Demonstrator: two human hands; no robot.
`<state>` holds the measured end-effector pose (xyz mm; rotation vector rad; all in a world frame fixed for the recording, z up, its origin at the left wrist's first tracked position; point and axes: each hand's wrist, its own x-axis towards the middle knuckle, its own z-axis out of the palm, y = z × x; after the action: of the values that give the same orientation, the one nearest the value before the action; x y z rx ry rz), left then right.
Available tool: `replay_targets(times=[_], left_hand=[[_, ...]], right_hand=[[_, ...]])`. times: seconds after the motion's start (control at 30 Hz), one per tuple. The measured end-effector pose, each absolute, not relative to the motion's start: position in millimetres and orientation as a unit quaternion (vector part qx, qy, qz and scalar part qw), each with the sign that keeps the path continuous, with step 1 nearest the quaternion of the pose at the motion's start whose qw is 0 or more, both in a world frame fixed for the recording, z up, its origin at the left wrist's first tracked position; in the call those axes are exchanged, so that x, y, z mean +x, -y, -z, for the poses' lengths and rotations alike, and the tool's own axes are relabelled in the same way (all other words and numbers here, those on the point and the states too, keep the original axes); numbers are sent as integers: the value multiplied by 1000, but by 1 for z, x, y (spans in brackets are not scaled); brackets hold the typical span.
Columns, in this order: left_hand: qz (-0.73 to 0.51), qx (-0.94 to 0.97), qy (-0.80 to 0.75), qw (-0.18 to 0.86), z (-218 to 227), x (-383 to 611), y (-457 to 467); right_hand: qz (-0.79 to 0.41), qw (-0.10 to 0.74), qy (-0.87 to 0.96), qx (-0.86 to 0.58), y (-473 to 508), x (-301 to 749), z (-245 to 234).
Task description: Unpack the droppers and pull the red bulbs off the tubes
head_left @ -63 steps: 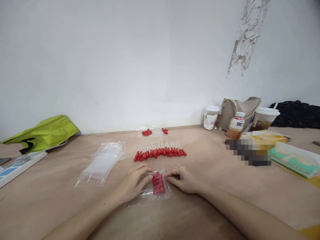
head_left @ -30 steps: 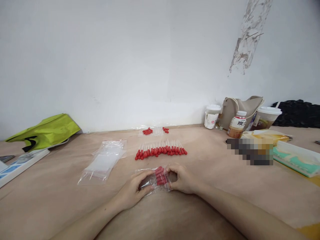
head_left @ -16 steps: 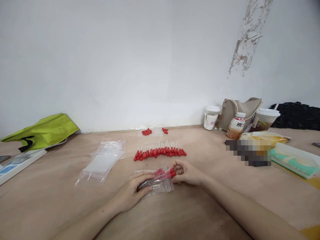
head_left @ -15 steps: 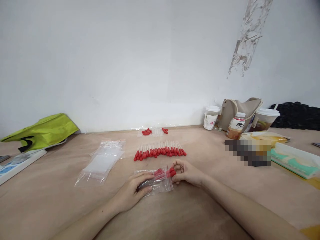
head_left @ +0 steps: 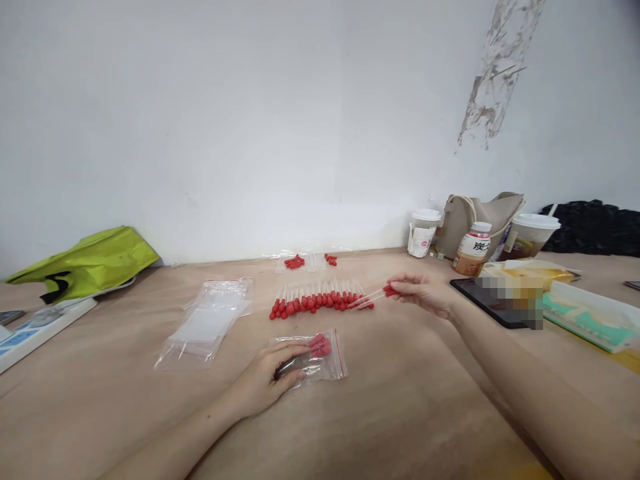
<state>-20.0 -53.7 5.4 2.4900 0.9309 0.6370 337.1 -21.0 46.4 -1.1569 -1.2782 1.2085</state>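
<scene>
My left hand (head_left: pixel 267 380) pinches the left part of a small clear zip bag (head_left: pixel 313 359) lying on the brown table (head_left: pixel 400 413); several red-bulbed droppers show inside it. My right hand (head_left: pixel 423 293) is raised to the right of the row of red-bulbed droppers (head_left: pixel 320 303) and pinches a red-bulbed dropper (head_left: pixel 373 297) by its bulb, its clear tip pointing left over the row's right end.
A stack of empty clear bags (head_left: pixel 207 323) lies to the left. Loose red bulbs (head_left: pixel 295 263) sit by the wall. A green bag (head_left: pixel 87 263) is far left. Cups (head_left: pixel 423 233), a bottle (head_left: pixel 473 250), a beige bag (head_left: pixel 480 217), a tablet (head_left: pixel 493 300) stand right.
My right hand pulled a dropper out of the zip bag and carried it up and right toward the row's end. My left hand stayed on the bag.
</scene>
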Motion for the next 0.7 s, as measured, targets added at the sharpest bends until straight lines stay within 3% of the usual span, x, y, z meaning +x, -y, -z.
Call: replay_targets(times=[0.13, 0.23, 0.3, 0.4, 0.7], left_hand=[[-231, 894, -326, 204, -6, -20, 53], [-230, 891, -331, 209, -8, -21, 53], [-229, 891, -333, 208, -9, -21, 54], [-227, 893, -332, 199, -9, -21, 55], [-223, 898, -324, 198, -9, -21, 54]], right_hand=[[-231, 582, 610, -486, 12, 354, -41], [-42, 512, 688, -513, 5, 340, -23], [24, 450, 734, -508, 1, 330, -10], [58, 403, 769, -494, -5, 322, 5], [22, 374, 783, -497, -9, 326, 24]])
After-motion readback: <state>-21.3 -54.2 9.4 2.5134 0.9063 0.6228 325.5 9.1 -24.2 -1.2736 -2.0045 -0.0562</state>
